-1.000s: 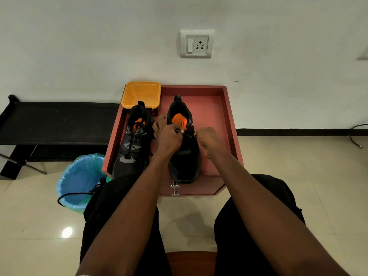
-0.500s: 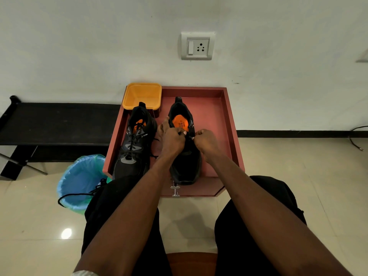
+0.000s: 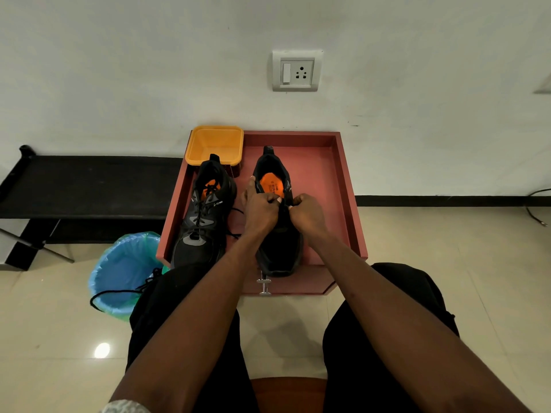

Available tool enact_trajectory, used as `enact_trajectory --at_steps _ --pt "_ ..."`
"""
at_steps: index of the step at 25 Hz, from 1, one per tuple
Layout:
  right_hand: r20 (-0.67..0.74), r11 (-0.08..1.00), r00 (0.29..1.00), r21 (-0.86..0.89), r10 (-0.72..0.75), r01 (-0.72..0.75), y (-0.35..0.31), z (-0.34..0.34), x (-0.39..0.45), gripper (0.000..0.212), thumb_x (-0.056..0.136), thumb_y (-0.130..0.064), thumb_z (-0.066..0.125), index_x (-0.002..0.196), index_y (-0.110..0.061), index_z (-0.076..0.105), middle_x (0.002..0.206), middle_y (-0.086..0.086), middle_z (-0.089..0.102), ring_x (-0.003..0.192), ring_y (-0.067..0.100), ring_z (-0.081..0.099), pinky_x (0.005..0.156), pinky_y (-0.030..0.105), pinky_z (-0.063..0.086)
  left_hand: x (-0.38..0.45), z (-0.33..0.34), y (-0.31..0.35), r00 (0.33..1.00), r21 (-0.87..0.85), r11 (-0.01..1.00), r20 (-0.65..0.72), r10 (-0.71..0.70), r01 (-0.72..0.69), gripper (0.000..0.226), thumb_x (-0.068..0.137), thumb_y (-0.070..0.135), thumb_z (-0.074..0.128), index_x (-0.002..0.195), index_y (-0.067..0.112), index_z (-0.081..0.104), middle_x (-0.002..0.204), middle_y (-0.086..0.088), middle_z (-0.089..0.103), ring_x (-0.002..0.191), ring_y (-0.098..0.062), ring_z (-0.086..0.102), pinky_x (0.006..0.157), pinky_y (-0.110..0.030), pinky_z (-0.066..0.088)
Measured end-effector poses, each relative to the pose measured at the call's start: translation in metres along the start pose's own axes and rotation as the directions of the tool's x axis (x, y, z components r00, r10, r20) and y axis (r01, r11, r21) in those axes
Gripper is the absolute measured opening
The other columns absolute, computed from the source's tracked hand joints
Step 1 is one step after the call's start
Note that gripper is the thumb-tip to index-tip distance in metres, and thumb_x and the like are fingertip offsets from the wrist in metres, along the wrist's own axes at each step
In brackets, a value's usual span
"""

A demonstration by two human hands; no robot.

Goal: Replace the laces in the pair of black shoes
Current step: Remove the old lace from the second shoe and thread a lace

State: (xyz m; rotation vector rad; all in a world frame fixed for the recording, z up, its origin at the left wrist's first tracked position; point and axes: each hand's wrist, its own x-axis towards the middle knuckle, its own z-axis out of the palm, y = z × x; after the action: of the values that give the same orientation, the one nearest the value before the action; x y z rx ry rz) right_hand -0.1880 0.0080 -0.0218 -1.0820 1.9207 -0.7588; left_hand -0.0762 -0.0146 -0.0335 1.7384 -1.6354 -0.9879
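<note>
Hands drawn closer: left hand (image 3: 260, 210), right hand (image 3: 307, 210) pinching, probably lace, atop right shoe (image 3: 278, 248). Lacing step; next, thread upper eyelet.

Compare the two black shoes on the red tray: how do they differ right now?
The left shoe is laced and untouched; the right shoe has the left hand and right hand pinching at its tongue area. The left shoe shows grey panels; the right looks all black. Both point toes toward the person and have orange insoles.

1. Forearms (image 3: 205, 317) bare — no sleeves in view.
2. Black trousers (image 3: 384, 332) on both legs.
3. Left wrist: pale speckled band (image 3: 126, 406) at frame edge — possibly a bracelet, mostly cropped.
</note>
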Motion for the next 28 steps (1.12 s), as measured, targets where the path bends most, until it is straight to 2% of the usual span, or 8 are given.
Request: enact_trajectory --at_steps 5,14,16,19,21,22,24,28 --pt "0.002 0.999 1.000 -0.015 -0.031 0.031 0.001 0.000 -0.002 0.014 0.093 -0.008 0.055 0.105 -0.012 0.062 0.094 0.005 0.066 0.085 0.020 0.065 0.077 0.039 0.058 0.004 0.003 -0.006 1.000 -0.138 0.990 -0.013 -0.024 0.022 0.030 0.086 0.030 0.063 0.059 0.020 0.054 0.161 -0.011 0.021 0.137 -0.031 0.036 0.113 -0.050 0.030" --pt "-0.003 0.995 0.998 -0.071 -0.069 0.068 0.001 0.000 -0.003 0.010 0.093 -0.010 0.056 0.101 -0.014 0.060 0.092 0.003 0.064 0.083 0.020 0.064 0.068 0.034 0.055 0.002 0.004 -0.001 1.000 -0.076 0.997 -0.007 -0.024 0.023 0.028 0.094 0.019 0.059 0.068 0.010 0.063 0.164 -0.005 0.010 0.143 -0.028 0.028 0.117 -0.047 0.026" --pt "-0.009 0.992 0.996 -0.090 -0.093 0.092 0.001 0.000 -0.004 0.007 0.094 -0.011 0.056 0.098 -0.016 0.058 0.090 0.000 0.062 0.079 0.017 0.061 0.060 0.028 0.047 0.000 0.008 -0.002 0.998 -0.170 0.985 -0.044 -0.044 0.036 0.030 0.088 0.022 0.062 0.063 0.038 0.065 0.159 -0.021 0.023 0.132 -0.037 0.045 0.110 -0.053 0.035" --pt "-0.001 0.976 0.986 -0.144 -0.164 0.162 0.002 0.001 -0.005 0.009 0.095 -0.011 0.054 0.100 -0.013 0.061 0.089 0.002 0.063 0.077 0.018 0.060 0.064 0.031 0.050 0.001 0.013 -0.001 0.998 -0.236 0.971 -0.024 -0.055 0.048 0.072 0.083 0.023 0.058 0.065 0.088 0.034 0.141 -0.034 0.043 0.121 -0.046 0.052 0.104 -0.058 0.041" --pt "0.020 0.955 0.976 -0.201 -0.217 0.217 0.003 -0.001 -0.007 0.011 0.095 -0.011 0.052 0.099 -0.012 0.062 0.087 0.002 0.063 0.074 0.019 0.060 0.067 0.035 0.052 -0.010 0.003 0.010 0.997 -0.207 0.976 0.040 -0.058 0.065 0.055 0.089 0.019 0.056 0.097 0.073 0.057 0.152 -0.025 0.034 0.129 -0.041 0.047 0.108 -0.056 0.039" --pt "0.031 0.941 0.969 -0.234 -0.245 0.245 0.003 -0.003 -0.008 0.012 0.095 -0.011 0.052 0.098 -0.011 0.063 0.085 0.003 0.063 0.074 0.020 0.060 0.067 0.036 0.052 -0.014 -0.005 0.016 0.993 -0.178 0.981 0.095 -0.064 0.080 0.040 0.092 0.017 0.055 0.120 0.044 0.065 0.159 -0.020 0.023 0.134 -0.038 0.041 0.112 -0.054 0.035" --pt "0.032 0.921 0.957 -0.263 -0.289 0.287 0.001 -0.008 -0.007 0.011 0.094 -0.010 0.053 0.094 -0.011 0.064 0.082 0.004 0.064 0.071 0.019 0.060 0.059 0.032 0.049 -0.008 -0.015 0.012 0.980 -0.023 0.999 0.198 -0.023 0.028 0.033 0.096 0.017 0.057 0.128 0.009 0.062 0.165 -0.011 -0.001 0.143 -0.033 0.029 0.119 -0.043 0.028" --pt "-0.016 0.931 0.955 -0.230 -0.295 0.283 -0.005 -0.011 -0.003 0.009 0.092 -0.011 0.060 0.086 -0.011 0.068 0.079 0.002 0.065 0.065 0.014 0.057 0.051 0.024 0.036 -0.006 -0.037 0.000 0.956 0.290 0.948 0.289 0.045 -0.133 0.079 0.089 0.028 0.071 0.155 0.017 0.029 0.166 -0.008 -0.004 0.150 -0.029 0.016 0.118 -0.036 0.023"
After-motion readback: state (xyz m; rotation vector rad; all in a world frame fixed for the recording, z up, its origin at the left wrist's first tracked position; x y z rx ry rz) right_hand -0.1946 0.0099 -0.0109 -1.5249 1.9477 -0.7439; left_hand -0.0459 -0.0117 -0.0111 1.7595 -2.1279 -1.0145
